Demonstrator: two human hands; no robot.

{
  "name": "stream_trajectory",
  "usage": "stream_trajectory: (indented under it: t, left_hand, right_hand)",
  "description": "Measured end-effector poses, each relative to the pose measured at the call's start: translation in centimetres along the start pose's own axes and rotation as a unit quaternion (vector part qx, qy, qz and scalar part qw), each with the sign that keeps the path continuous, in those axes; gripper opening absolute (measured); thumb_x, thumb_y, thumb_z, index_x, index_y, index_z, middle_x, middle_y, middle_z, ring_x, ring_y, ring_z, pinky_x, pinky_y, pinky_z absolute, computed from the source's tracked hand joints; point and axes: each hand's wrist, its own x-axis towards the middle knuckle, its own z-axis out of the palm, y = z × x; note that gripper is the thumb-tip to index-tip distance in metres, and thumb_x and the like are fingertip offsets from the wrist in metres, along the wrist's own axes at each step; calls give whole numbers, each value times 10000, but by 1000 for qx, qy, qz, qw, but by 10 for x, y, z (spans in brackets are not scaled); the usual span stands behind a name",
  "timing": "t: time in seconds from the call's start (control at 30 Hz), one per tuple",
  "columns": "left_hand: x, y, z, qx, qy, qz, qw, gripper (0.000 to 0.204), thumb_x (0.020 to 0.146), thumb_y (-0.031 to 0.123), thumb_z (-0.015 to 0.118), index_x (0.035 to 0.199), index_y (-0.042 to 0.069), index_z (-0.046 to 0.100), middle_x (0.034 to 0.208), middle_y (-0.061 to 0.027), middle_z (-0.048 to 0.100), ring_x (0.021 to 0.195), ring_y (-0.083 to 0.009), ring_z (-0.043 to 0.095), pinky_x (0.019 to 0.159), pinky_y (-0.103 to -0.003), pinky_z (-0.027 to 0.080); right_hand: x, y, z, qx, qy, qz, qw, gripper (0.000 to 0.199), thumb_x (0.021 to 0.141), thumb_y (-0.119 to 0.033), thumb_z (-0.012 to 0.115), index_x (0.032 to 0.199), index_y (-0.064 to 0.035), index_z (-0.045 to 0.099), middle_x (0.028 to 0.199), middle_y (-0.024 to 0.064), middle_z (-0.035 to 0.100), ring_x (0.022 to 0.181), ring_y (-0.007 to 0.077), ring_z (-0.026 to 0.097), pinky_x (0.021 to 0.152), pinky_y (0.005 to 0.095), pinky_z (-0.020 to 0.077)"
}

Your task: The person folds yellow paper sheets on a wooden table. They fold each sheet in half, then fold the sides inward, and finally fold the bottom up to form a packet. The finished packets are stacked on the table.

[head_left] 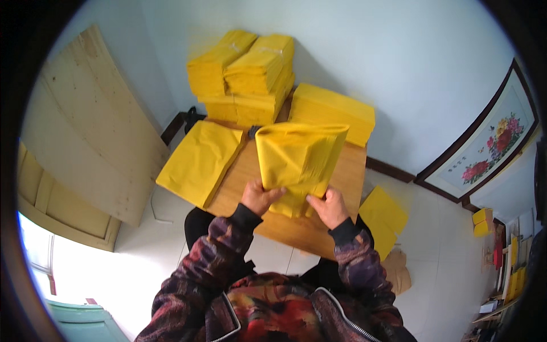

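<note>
Upright above the table, a bent sheaf of yellow paper (299, 157) is held between my two hands. My left hand (261, 197) grips its lower left edge, thumb pressed on the near face. On the lower right side, my right hand (330, 208) pinches it the same way. The fingers behind the paper are hidden. To the left, a flat stack of yellow paper (202, 159) lies on the wooden table (273, 231) and hangs over its edge. A small black object (253, 131) sits just behind the held sheaf, partly covered.
Tied bundles of yellow paper (242, 68) are piled at the table's back. Beside them lies a long yellow stack (333, 111). More yellow paper (382, 219) is low on the right. A wooden board (94, 125) leans at left; a framed flower picture (484, 142) stands at right.
</note>
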Motion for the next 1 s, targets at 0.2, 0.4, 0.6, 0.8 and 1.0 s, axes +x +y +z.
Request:
stream_trajectory:
  t: [0.2, 0.4, 0.6, 0.8, 1.0]
  left_hand:
    - [-9, -14, 11, -206, -10, -18, 978, 222, 852, 4, 668, 1075, -2, 669, 1001, -55, 699, 876, -135, 650, 786, -286, 528]
    - [-38, -47, 49, -322, 91, -270, 903, 358, 856, 129, 694, 1173, 20, 567, 1072, -110, 659, 936, -266, 661, 808, -404, 564]
    - [-64, -85, 68, -352, 79, -393, 846, 424, 879, 291, 687, 1216, 89, 527, 1129, -80, 632, 994, -255, 641, 786, -410, 553]
    - [-88, -69, 30, -206, -200, -436, 853, 450, 942, 358, 585, 1265, 55, 506, 1193, -117, 617, 1016, -238, 636, 812, -365, 537]
    - [-78, -41, 11, 173, -89, 12, 981, 137, 902, 8, 557, 1028, -14, 603, 916, -92, 659, 826, -189, 647, 751, -308, 510]
  right_hand:
    - [2, -10, -13, 15, -26, -8, 1000, 224, 841, -26, 642, 1059, 15, 605, 911, 38, 655, 830, 107, 592, 753, 280, 491]
    - [43, 13, -35, -109, -208, -32, 971, 238, 755, -138, 657, 915, 19, 576, 795, 217, 624, 734, 321, 619, 649, 398, 469]
    - [77, 61, -16, -287, -384, 36, 877, 289, 730, -151, 691, 967, 1, 624, 877, 194, 666, 810, 306, 638, 711, 391, 482]
    - [66, 53, -22, -316, -212, -3, 925, 299, 754, -221, 703, 956, -9, 638, 946, 186, 668, 900, 346, 636, 762, 422, 499]
    - [-17, 17, 25, -295, -24, -155, 943, 208, 787, -145, 639, 963, -42, 596, 985, 131, 621, 1040, 319, 574, 916, 442, 427]
